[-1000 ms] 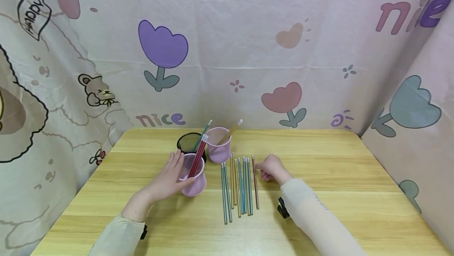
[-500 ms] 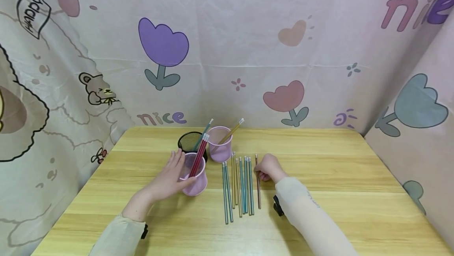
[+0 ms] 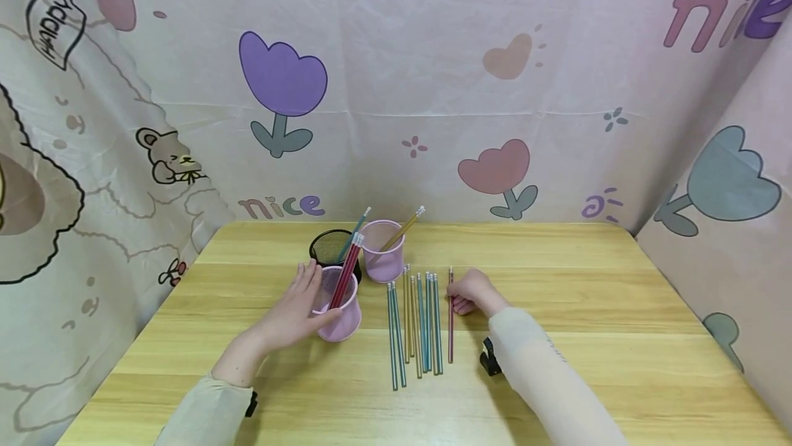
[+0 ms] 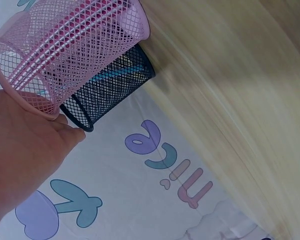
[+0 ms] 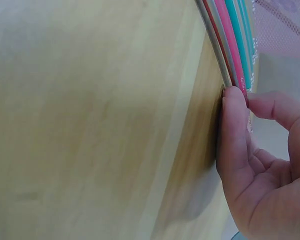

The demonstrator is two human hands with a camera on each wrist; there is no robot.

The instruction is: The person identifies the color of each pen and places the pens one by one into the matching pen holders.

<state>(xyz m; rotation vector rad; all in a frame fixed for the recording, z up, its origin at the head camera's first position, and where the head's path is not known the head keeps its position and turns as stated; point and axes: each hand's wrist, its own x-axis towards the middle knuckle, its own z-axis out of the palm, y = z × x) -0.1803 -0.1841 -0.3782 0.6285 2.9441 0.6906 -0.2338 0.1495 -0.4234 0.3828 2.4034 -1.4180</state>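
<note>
My left hand (image 3: 312,298) grips a pink mesh cup (image 3: 340,315) holding red pencils (image 3: 346,271); in the left wrist view the left hand (image 4: 20,150) is wrapped round the pink mesh cup (image 4: 75,45). My right hand (image 3: 460,293) pinches a red pencil (image 3: 450,329) near its far end. That pencil lies on the table just right of a row of several teal and yellow pencils (image 3: 417,322). In the right wrist view the right hand (image 5: 247,100) has its thumb and forefinger closed on the red pencil (image 5: 237,70).
A black mesh cup (image 3: 328,248) with a teal pencil and a second pink cup (image 3: 383,260) with a yellow pencil stand behind the held cup. The wooden table (image 3: 588,308) is walled by printed cloth (image 3: 433,88) at the back and both sides.
The red pencil's far end has swung right, away from the row, and it now lies straight. My right hand shifted slightly with it. The left hand has stayed on the cup.
</note>
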